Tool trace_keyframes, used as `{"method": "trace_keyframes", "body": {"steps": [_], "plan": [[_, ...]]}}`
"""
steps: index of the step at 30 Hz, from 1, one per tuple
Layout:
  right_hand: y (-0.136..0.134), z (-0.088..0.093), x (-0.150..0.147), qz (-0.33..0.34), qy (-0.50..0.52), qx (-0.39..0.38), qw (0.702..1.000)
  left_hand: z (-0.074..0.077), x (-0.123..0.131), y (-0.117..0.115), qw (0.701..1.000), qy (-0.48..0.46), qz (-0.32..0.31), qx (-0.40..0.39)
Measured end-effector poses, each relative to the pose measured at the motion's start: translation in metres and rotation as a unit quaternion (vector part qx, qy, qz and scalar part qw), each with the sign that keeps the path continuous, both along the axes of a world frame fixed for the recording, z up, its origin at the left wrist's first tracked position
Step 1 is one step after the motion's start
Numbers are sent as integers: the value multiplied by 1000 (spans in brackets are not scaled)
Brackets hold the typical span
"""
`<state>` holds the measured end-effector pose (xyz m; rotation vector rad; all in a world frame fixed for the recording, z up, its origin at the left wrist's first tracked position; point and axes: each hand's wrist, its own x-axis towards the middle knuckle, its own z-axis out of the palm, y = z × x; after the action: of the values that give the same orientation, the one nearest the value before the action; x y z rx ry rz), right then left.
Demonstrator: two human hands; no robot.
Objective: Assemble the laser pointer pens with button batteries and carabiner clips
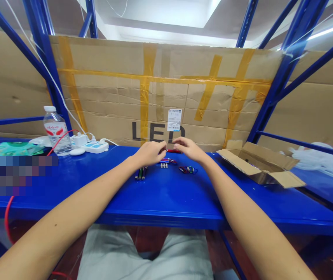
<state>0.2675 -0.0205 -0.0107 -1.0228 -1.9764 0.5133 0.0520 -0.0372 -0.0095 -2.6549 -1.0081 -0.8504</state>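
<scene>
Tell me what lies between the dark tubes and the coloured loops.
In the head view, a cluster of small silvery pieces lies between the dark tubes and the coloured loops, with red-and-blue pieces just beyond.

"How's the light?"
"Bright, mostly even. A tube light (331, 31) glows at upper right; the ceiling (151, 15) looks pale."
"Any glare?"
"A soft sheen on the blue table (160, 194)."
"Sharpness?"
"The small silver pieces (164, 165) look soft, wide-angle stretch tilts the posts (284, 77), and a mosaic patch (11, 175) covers part of the left."
</scene>
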Motion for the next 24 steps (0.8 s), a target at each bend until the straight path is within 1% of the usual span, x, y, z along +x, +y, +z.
{"method": "trace_keyframes", "body": {"steps": [2, 3, 4, 5, 7, 8, 10, 11, 13, 15, 17, 19, 21, 24], "plan": [[2, 5, 8, -115, -12, -10, 993, 0, -1, 3, 997, -68, -22, -38], [2, 7, 12, -162, -51, -11, 985, 0, -1, 5, 991, -110, -33, -65], [1, 8, 16, -183, -110, -19, 977, -1, -1, 7, 983, -153, -42, -94], [0, 9, 18, -175, -177, -40, 968, -1, -1, 10, 973, -194, -46, -119], [-3, 9, 21, -129, -293, -105, 942, -1, -1, 14, 952, -258, -49, -156], [-5, 8, 20, -104, -336, -138, 926, -1, -1, 15, 942, -285, -53, -167], [-8, 6, 18, -70, -388, -181, 901, 1, -1, 17, 921, -334, -73, -186], [-8, 5, 17, -62, -400, -192, 894, 2, -1, 18, 909, -356, -87, -197], [-7, 2, 15, -55, -405, -201, 890, 4, -1, 19, 879, -400, -109, -236], [-5, 0, 13, -58, -407, -210, 887, 5, -1, 19, 837, -447, -123, -291], [-4, -2, 12, -60, -412, -215, 883, 7, -1, 19, 788, -495, -137, -340], [-3, -4, 9, -62, -419, -217, 879, 8, -1, 20, 745, -535, -156, -367], [-5, -6, 6, -64, -426, -213, 877, 9, -3, 20, 710, -566, -171, -384], [-9, -7, 0, -50, -425, -205, 880, 12, -5, 20, 661, -605, -170, -410]]}}
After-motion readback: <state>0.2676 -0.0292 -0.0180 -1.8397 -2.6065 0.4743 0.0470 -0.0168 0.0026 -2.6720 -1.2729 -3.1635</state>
